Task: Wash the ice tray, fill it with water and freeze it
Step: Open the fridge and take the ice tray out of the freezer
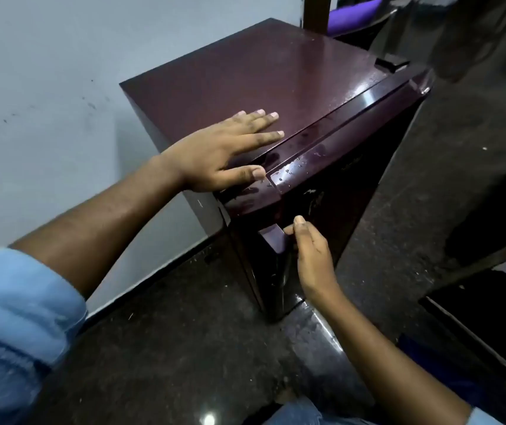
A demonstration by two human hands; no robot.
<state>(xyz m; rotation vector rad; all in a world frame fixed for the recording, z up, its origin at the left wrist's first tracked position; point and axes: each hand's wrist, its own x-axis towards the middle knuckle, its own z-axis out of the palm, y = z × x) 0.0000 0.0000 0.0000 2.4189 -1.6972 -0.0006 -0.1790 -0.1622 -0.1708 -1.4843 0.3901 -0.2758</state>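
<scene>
Two bare hands are seen on a small glossy maroon fridge (276,72). Nearest the camera, a rolled-up light-blue fabric sleeve (15,317) is worn on the left forearm, and a strip of blue denim (300,414) is caught at the bottom edge. Below both arms a dark speckled polished stone floor (184,348) is seen. The right hand (313,259) is held at the recessed maroon door handle (271,237) on the upper front of the fridge door (352,185). Its fingers are curled against the handle's side, with the index tip at the top corner and the thumb raised beside it against the door face. How far the fingers reach into the recess cannot be told. The left hand (224,154) is laid flat on the near corner of the fridge top. Its fingers are straight and slightly spread, and the thumb is stretched along the front edge, just beside the door's top trim. The door is shut flush to the cabinet. Small water droplets (291,172) are scattered on the trim near the thumb. A black plastic hinge cover (391,64) is fitted at the far right corner of the top. A pale grey painted wall (46,72) stands left of the fridge, and a purple object (352,10), too blurred to identify, lies beyond it. The ice tray is not shown, so its location cannot be told.
</scene>
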